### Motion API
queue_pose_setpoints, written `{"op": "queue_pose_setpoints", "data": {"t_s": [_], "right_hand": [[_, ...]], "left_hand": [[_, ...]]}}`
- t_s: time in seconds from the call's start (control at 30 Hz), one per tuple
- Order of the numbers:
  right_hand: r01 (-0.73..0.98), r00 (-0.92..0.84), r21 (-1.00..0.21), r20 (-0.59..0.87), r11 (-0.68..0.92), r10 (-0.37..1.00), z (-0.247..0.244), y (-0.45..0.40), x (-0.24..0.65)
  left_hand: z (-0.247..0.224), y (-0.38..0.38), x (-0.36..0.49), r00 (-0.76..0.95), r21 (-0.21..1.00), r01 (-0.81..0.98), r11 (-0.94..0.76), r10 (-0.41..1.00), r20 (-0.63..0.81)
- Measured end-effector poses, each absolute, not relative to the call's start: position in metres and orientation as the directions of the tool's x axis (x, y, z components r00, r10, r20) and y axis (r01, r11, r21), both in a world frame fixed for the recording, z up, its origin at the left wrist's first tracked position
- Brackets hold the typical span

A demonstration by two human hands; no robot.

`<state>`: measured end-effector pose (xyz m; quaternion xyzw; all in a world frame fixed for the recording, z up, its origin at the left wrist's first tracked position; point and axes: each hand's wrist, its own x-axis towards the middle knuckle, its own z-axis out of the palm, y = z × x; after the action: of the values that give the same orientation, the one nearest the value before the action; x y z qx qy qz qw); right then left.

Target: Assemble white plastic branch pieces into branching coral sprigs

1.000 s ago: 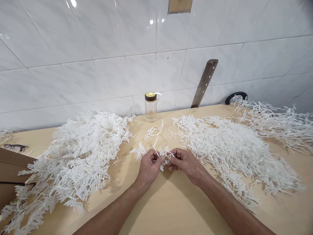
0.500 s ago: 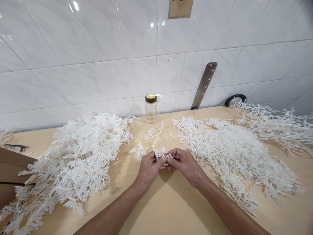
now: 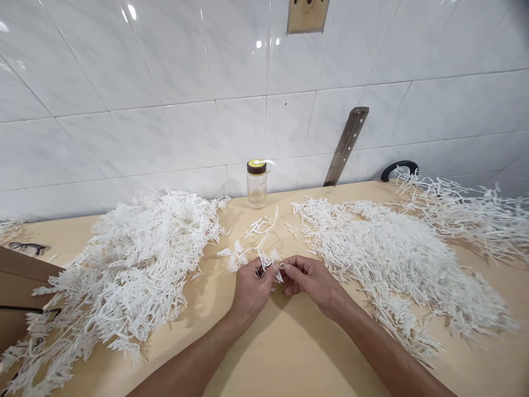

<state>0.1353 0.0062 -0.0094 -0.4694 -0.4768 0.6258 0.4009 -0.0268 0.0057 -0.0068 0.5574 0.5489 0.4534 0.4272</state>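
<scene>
In front of me, my left hand (image 3: 253, 285) pinches a white branched sprig (image 3: 262, 242) between thumb and fingers. Thin stems of the sprig lie on the table beyond that hand, with tufts of fine tips at their ends. My right hand (image 3: 308, 278) is closed in a pinch close beside the left fingertips, at the tip of a white tuft (image 3: 279, 274) on the sprig. Its other fingers are curled. The exact spot where the right fingertips meet is too small to make out clearly.
Large heaps of white branched pieces (image 3: 144, 264) and loose white strands (image 3: 397, 253) lie left and right. More branched pieces (image 3: 475, 215) sit far right. A clear bottle (image 3: 257, 190), a metal strip (image 3: 346, 146), eyeglasses (image 3: 27, 247) and a brown box (image 3: 25, 292) are around.
My right fingertips have shifted slightly on the tuft, and more of its strands show below them. My left hand keeps its pinch. The whole view has shifted a little.
</scene>
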Motion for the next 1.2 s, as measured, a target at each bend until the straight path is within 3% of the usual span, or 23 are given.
{"op": "queue_pose_setpoints", "data": {"t_s": [0.17,0.6,0.93,1.07,1.2], "right_hand": [[-0.031,-0.183,-0.981,-0.185,-0.194,0.966,-0.013,0.008,0.138],[0.321,-0.069,-0.947,-0.026,-0.002,0.997,-0.018,0.002,0.142],[0.391,-0.057,-0.916,0.077,0.094,0.995,-0.021,-0.003,0.141],[0.482,-0.024,-0.869,0.115,0.112,0.993,-0.018,-0.001,0.137],[0.628,0.121,-0.774,0.201,0.082,0.972,-0.022,0.012,0.142]], "left_hand": [[-0.007,0.005,-0.028,-0.043,0.974,0.225,-0.039,0.998,0.05],[-0.008,0.009,-0.028,0.07,0.956,0.287,-0.056,0.997,0.038],[-0.004,0.01,-0.025,0.109,0.952,0.306,-0.027,0.994,-0.007],[0.001,0.01,-0.026,0.127,0.959,0.283,0.001,0.991,-0.038],[-0.001,0.009,-0.028,0.119,0.967,0.253,0.029,0.991,-0.06]]}}
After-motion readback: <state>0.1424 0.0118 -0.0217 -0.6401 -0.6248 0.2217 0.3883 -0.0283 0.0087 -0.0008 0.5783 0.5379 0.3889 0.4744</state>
